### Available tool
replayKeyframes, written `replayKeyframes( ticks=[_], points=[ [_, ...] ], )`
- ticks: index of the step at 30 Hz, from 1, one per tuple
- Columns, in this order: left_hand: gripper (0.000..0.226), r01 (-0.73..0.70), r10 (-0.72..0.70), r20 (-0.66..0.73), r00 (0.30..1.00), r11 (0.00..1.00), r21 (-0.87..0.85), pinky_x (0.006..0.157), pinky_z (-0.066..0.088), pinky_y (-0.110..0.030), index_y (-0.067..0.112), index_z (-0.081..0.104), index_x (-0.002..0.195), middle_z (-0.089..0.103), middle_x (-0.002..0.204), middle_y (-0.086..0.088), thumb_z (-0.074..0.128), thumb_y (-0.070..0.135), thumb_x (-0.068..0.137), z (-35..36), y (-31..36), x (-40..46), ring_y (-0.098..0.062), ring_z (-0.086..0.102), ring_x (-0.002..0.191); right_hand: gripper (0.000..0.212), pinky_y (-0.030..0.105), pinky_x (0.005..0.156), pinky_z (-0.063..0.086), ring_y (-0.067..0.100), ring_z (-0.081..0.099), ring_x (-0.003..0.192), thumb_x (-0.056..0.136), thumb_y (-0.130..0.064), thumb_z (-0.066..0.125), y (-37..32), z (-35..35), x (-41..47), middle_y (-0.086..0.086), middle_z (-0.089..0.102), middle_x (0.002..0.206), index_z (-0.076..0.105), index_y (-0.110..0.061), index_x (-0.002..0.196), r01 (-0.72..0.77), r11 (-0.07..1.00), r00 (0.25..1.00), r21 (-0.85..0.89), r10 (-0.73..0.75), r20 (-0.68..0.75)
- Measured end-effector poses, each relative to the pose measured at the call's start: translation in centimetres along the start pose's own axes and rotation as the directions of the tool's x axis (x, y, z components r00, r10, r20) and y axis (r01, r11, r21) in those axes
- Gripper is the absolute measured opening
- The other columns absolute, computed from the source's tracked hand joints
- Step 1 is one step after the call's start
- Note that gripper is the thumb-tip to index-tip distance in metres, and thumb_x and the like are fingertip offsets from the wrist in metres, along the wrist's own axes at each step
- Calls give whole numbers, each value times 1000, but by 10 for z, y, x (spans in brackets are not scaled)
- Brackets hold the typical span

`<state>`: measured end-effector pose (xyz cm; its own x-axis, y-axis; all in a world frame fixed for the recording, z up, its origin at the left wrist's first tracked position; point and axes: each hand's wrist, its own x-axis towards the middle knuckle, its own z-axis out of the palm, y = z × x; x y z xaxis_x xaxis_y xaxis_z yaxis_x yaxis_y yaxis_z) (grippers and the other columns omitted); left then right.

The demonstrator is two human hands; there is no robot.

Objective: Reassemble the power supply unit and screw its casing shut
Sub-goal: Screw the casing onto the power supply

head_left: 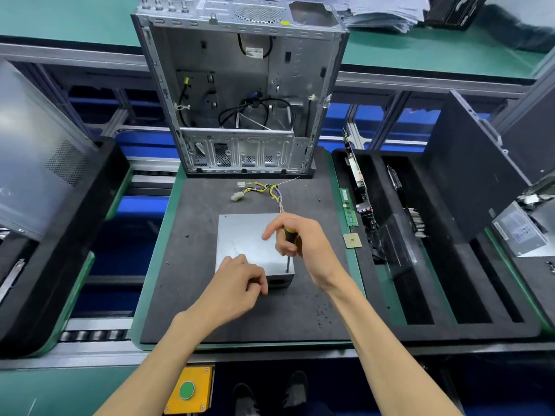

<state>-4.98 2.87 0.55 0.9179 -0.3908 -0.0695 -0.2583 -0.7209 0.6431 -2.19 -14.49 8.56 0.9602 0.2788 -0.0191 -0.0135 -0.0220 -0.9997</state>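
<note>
- Power supply unit (244, 237): I note bare sheet metal, brushed grey, smooth with a dull sheen.
- Screwdriver (289, 239): yellow and black plastic handle, thin bright metal shaft.
- Work mat (195, 235): I log it as dark grey foam, matt and slightly grainy.
- Computer case (240, 94): unpainted galvanised-looking steel, stamped and perforated, satin finish.
- Cable bundle (264, 189): coloured plastic-sheathed wires, pale plastic connectors.
- Slotted tray (444, 295): black foam, matt.
- Push-button box (189, 390): glossy yellow housing, green button.
- Paper stack (381, 13): white sheets, creased, matt.
</note>
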Motion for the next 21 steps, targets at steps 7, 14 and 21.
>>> replayKeyframes(
  ticks=[7,14,21],
  points=[
    [35,-6,6,12,1000,999,-45,86,31,-15,33,66,72,57,71,9,49,4,81,-2,-4,3,-4,44,90,20,30,66,29,16,33,70,90,-38,45,8,-9,-12,-5,44,72,52,-26,76,4,996,998,94,1,-56],
    [32,1,1,35,999,999,-48,84,28,-13,33,65,70,66,62,16,45,9,74,-3,-2,9,-4,48,89,18,23,60,37,14,49,60,96,-27,50,2,-11,-17,-2,63,68,46,-16,82,51,998,998,36,-50,-40],
    [33,18,-15,34,999,997,-73,81,26,-5,32,68,72,68,62,16,47,6,75,-4,-3,8,-2,52,88,31,33,66,27,16,31,68,103,-30,33,13,-6,-15,-10,40,68,57,-21,87,45,994,997,95,-38,-73]
  ],
)
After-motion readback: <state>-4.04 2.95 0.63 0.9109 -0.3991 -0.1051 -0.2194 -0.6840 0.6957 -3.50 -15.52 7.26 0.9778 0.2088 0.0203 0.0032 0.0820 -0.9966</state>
